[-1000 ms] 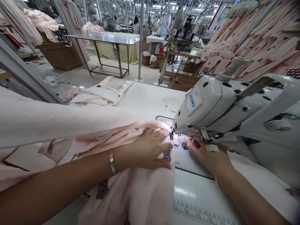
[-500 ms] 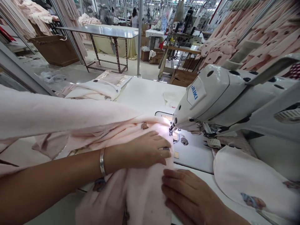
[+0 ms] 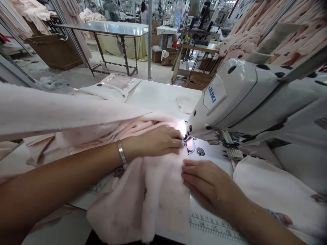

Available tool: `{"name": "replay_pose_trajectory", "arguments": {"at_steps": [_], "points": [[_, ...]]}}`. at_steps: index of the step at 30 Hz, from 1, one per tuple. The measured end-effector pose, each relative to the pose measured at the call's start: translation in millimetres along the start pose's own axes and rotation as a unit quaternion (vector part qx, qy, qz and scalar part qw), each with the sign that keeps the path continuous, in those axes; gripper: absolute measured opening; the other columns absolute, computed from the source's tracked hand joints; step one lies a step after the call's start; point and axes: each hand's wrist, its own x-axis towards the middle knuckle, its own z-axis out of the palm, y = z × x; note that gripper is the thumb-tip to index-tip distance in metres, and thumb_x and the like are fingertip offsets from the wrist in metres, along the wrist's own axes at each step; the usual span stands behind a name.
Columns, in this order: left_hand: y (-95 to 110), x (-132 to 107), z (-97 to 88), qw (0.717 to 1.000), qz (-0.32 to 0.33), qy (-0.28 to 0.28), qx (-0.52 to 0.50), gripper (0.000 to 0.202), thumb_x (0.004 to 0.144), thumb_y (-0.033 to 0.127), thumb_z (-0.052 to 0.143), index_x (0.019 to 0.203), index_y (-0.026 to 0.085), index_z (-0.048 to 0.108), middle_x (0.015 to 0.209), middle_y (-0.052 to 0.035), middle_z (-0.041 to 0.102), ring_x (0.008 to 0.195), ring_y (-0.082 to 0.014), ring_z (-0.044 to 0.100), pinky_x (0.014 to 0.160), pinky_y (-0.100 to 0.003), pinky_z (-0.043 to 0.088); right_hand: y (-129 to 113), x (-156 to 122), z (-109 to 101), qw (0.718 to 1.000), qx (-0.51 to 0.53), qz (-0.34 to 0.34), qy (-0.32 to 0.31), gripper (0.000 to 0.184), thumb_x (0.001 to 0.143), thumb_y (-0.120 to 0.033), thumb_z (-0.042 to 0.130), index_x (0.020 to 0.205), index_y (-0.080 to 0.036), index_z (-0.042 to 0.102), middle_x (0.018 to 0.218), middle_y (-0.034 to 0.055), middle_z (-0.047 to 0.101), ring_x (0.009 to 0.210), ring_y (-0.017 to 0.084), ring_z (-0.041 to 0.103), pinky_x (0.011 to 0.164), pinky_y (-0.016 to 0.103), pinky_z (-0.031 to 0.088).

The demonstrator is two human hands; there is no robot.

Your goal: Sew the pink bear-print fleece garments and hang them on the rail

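A pale pink fleece garment (image 3: pixel 143 200) lies bunched on the sewing table, running under my left arm and up to the needle. My left hand (image 3: pixel 155 141), with a metal bangle (image 3: pixel 122 152) on the wrist, presses flat on the fabric just behind the presser foot (image 3: pixel 186 137). My right hand (image 3: pixel 206 180) rests on the fabric's right edge, in front of the needle plate (image 3: pixel 200 151). Above them stands a white JUKI sewing machine head (image 3: pixel 230 98). A white printed fabric piece (image 3: pixel 270 190) lies to the right of my right hand.
The white sewing table (image 3: pixel 158 95) has a ruler scale (image 3: pixel 212 226) along its front and folded pale garments (image 3: pixel 107 92) at the back. Pink garments hang on a rack (image 3: pixel 281 34) at right. Behind stand a steel table (image 3: pixel 107 29) and a distant person (image 3: pixel 143 12).
My right hand has moved back from the presser foot onto the fabric edge. My left hand has shifted slightly toward the needle, and the fabric has bunched closer to the foot.
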Motion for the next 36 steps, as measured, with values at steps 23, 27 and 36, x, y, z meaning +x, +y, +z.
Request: {"name": "replay_pose_trajectory", "arguments": {"at_steps": [23, 27, 36], "points": [[22.8, 6.6, 7.1, 0.964, -0.265, -0.003, 0.027, 0.023, 0.093, 0.026, 0.043, 0.112, 0.014, 0.050, 0.133, -0.0125, 0.050, 0.128, -0.0273, 0.039, 0.105, -0.053, 0.027, 7.5, 4.7, 0.0, 0.981, -0.110, 0.161, -0.023, 0.023, 0.094, -0.026, 0.043, 0.073, -0.020, 0.051, 0.069, 0.0015, 0.053, 0.062, 0.015, 0.051, 0.058, 0.028, 0.036], [-2.4, 10.2, 12.1, 0.977, -0.213, 0.006, 0.027, 0.037, 0.095, 0.035, 0.039, 0.125, 0.013, 0.045, 0.139, -0.0130, 0.045, 0.132, -0.0244, 0.037, 0.109, -0.048, 0.024, 29.2, -3.3, -10.3, 0.975, -0.166, 0.150, -0.002, 0.022, 0.093, -0.023, 0.042, 0.075, -0.020, 0.056, 0.070, 0.0048, 0.059, 0.064, 0.017, 0.056, 0.059, 0.029, 0.039], [-16.2, 29.1, -4.5, 0.959, -0.264, 0.106, -0.006, 0.018, 0.088, 0.015, 0.045, 0.103, 0.013, 0.055, 0.113, -0.0111, 0.058, 0.108, -0.0241, 0.051, 0.094, -0.042, 0.041, 28.4, -8.5, -13.8, 0.980, -0.176, 0.091, 0.003, 0.020, 0.090, -0.017, 0.047, 0.104, -0.017, 0.061, 0.091, 0.0085, 0.066, 0.076, 0.020, 0.060, 0.065, 0.033, 0.045]]}}
